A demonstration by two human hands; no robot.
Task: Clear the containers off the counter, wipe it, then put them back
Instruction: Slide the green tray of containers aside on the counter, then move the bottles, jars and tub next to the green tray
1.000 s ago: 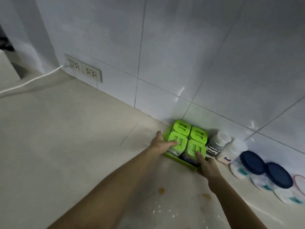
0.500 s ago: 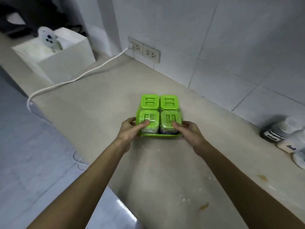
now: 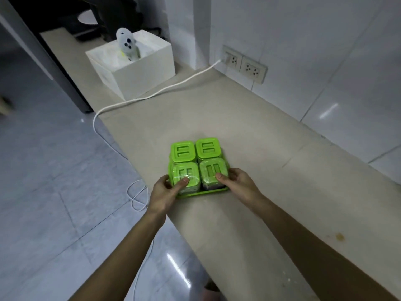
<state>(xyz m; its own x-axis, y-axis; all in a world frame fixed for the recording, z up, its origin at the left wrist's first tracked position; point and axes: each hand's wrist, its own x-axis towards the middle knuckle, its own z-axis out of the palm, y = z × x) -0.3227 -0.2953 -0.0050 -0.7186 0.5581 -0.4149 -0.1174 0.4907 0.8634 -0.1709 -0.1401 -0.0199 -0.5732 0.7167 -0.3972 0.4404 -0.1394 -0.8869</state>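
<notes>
Now both hands, left hand (image 3: 163, 190) and right hand (image 3: 238, 184), grip the green tray (image 3: 200, 192), moved farther left along the counter (image 3: 249, 131).

Both my arms extended forward; left hand (image 3: 163, 190) and right hand (image 3: 238, 183) curled closed, thumbs on top.

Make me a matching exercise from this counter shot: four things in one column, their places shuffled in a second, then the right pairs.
Things
1. green tray of jars
2. white box
3. white cable
4. orange stain

Places
A. runs from the wall outlet over the counter edge
B. far end of the counter
C. between the left hand and right hand
D. on the counter by the right forearm

Pairs: 1-C, 2-B, 3-A, 4-D
</notes>
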